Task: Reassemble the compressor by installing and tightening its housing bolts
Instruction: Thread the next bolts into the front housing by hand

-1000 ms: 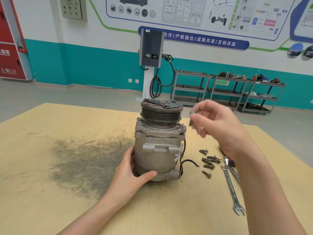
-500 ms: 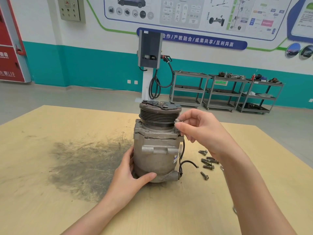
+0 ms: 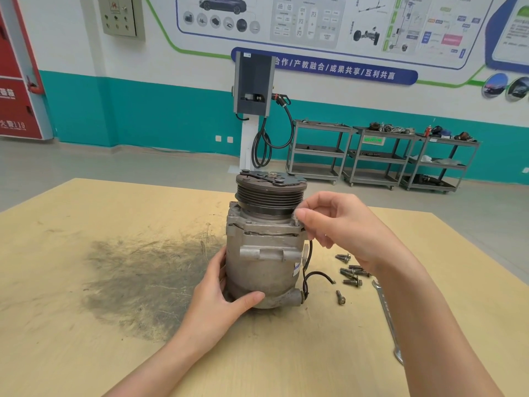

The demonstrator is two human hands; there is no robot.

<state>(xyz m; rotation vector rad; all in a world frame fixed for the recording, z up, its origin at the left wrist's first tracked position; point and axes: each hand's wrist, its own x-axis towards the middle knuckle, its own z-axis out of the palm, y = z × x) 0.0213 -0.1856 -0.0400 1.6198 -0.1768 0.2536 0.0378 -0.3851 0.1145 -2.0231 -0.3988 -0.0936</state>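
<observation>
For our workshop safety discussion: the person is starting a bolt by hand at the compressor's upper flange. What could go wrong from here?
1. The right hand pinches the bolt at the flange corner; started at a tilt, it may cross-thread.
2. The compressor stands upright, steadied only low down by the left hand; sideways pressure up top could tip it.
3. The loose bolts lie beside the right forearm, and a sweep could scatter them.

Teal-banded wall (image 3: pixel 171 116), grey floor (image 3: pixel 114 167), metal shelving carts (image 3: pixel 380 156).

Upright grey compressor (image 3: pixel 264 253); loose bolts (image 3: pixel 350 275) just beside
</observation>
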